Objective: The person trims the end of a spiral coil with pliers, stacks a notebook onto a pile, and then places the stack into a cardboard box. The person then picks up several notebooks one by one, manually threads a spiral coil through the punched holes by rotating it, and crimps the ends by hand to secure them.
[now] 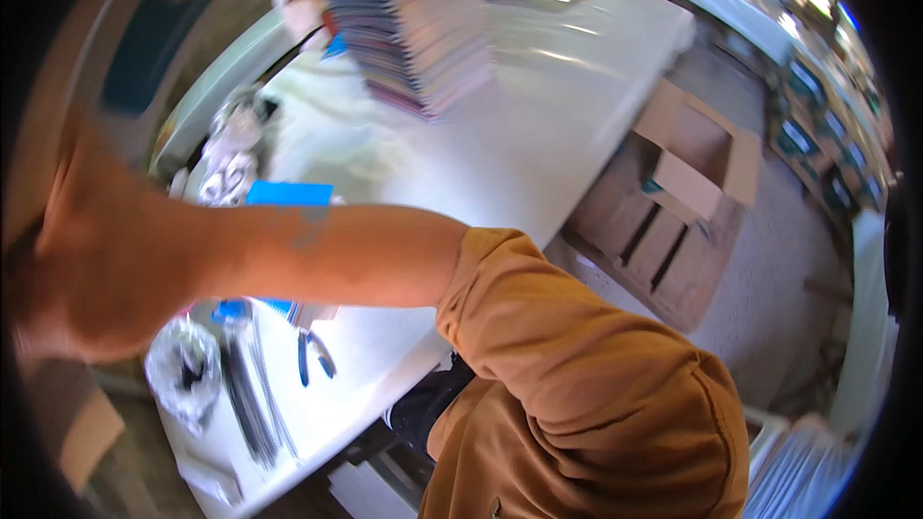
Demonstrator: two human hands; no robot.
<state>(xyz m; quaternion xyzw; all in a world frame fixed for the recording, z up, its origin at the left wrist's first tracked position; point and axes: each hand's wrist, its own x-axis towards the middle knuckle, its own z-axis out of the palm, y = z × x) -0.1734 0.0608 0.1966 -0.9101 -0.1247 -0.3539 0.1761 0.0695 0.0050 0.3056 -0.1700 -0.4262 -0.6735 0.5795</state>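
Head view: R arm, bare below a pushed-up brown sleeve (577, 327), crosses from lower right to far left over a white table (567, 67). R hand (91, 269) is big, blurred & cut by dark lens rim; can't tell if fingers are spread, pressed together or pinching sth. L hand out of view, state can't be told.

Nearest R hand: dark teal panel (178, 29) above, blurred, any print on it unreadable; cardboard piece (91, 432) just below in the pic; clear plastic roll (173, 389) on table near wrist. Can't tell if hand touches any of these.

Next to roll: bundle of dark rods or coils (245, 404), paler ones (274, 389) alongside, then pliers (304, 360) w/ dark handles. Blue sheet (288, 194) shows just past forearm; crumpled plastic (231, 168) near table's L edge. Tall stack of spiral-bound books (437, 29) at far side, covers' writing n/a from this angle.

R of table: open cardboard box (745, 168) on a brown slotted board (702, 274). Far R, cartons (808, 125) w/ dark panels & white label patches, too small to read. Faint blue-green mark on forearm, illegible.
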